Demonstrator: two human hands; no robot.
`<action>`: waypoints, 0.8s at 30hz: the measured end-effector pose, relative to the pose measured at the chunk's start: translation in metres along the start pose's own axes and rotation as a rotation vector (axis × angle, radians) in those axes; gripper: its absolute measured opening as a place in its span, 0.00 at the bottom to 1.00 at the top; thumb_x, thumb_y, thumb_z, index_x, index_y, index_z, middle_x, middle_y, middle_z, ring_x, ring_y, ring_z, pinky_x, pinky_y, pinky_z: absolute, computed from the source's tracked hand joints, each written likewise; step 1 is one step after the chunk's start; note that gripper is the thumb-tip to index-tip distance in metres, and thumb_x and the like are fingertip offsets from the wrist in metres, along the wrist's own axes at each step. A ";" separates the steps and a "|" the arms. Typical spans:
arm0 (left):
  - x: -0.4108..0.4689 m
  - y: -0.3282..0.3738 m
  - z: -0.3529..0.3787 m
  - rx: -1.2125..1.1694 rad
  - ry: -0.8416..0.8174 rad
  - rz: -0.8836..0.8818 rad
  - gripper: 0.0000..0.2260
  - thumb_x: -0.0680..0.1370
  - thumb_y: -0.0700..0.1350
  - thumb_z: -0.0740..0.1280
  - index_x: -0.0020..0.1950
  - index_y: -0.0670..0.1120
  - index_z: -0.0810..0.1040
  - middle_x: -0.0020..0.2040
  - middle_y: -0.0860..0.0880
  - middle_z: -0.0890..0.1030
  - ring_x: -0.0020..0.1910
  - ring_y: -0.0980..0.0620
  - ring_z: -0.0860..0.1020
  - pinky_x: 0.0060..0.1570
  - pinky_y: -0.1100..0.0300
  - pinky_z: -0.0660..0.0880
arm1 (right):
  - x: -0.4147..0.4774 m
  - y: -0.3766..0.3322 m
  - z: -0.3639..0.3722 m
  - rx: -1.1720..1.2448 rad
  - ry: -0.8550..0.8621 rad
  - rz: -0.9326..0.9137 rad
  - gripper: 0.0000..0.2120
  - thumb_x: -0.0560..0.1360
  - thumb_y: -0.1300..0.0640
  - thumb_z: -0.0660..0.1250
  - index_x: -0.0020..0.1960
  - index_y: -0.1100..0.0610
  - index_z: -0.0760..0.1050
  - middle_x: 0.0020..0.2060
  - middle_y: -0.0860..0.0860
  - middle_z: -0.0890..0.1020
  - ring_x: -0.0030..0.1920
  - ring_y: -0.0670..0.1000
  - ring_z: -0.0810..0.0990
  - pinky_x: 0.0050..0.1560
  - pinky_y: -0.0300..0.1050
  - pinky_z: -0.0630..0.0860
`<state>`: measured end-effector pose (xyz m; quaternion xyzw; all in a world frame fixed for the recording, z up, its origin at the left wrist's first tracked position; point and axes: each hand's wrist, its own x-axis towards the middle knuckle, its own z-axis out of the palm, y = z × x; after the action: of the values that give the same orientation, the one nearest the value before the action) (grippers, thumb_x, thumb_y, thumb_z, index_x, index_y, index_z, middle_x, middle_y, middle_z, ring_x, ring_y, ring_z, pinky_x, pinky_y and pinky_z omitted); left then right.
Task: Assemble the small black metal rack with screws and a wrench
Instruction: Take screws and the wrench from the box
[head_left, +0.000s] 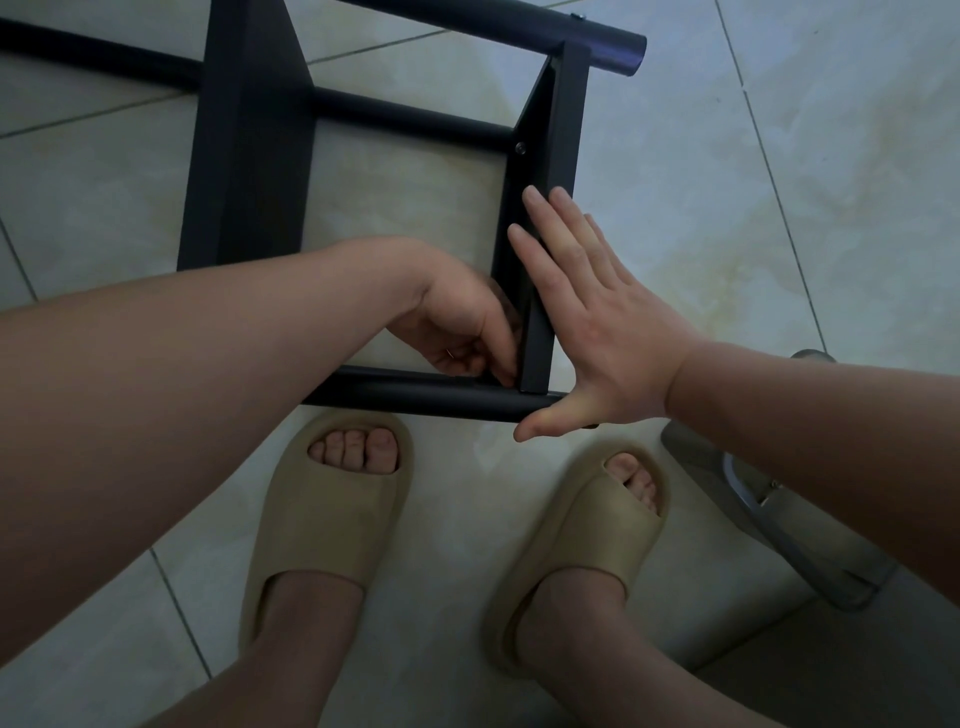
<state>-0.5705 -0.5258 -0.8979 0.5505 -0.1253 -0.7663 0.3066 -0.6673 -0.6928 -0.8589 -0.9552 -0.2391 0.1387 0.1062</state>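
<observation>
The black metal rack (249, 156) lies on the tiled floor, with round tubes joined by flat crossbars. My right hand (597, 322) presses flat, fingers straight, against the outer side of the right crossbar (558, 130), its thumb by the near tube (415, 397). My left hand (462, 327) is inside the frame at the joint of that crossbar and the near tube, fingers curled and pinching something small there; what it holds is hidden. A screw head (520, 149) shows higher on the crossbar's inner face. No wrench is visible.
My two feet in beige slippers (322, 509) stand just below the near tube. A grey metal object (769, 519) lies on the floor at the right, under my right forearm. Pale floor tiles surround the rack.
</observation>
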 end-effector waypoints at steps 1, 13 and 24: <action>0.000 0.000 -0.001 -0.007 0.000 0.004 0.13 0.76 0.34 0.69 0.36 0.49 0.82 0.32 0.52 0.78 0.30 0.57 0.72 0.35 0.66 0.70 | 0.000 0.000 0.000 0.002 0.000 0.000 0.66 0.65 0.16 0.57 0.82 0.66 0.45 0.81 0.66 0.45 0.81 0.66 0.41 0.79 0.68 0.49; 0.000 -0.003 0.003 -0.010 0.000 -0.012 0.12 0.77 0.36 0.68 0.36 0.48 0.83 0.33 0.51 0.80 0.32 0.56 0.72 0.37 0.64 0.70 | 0.001 0.000 0.000 0.004 -0.008 0.003 0.67 0.65 0.16 0.56 0.82 0.66 0.45 0.81 0.65 0.45 0.81 0.65 0.40 0.79 0.68 0.48; -0.002 -0.001 0.002 -0.044 0.013 -0.012 0.04 0.77 0.38 0.68 0.45 0.46 0.81 0.38 0.51 0.81 0.33 0.55 0.73 0.40 0.62 0.70 | 0.000 0.000 0.001 0.009 0.005 -0.003 0.66 0.65 0.16 0.56 0.82 0.66 0.45 0.81 0.65 0.45 0.81 0.65 0.40 0.79 0.68 0.49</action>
<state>-0.5720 -0.5237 -0.8961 0.5495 -0.1032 -0.7670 0.3149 -0.6675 -0.6927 -0.8602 -0.9546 -0.2397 0.1372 0.1114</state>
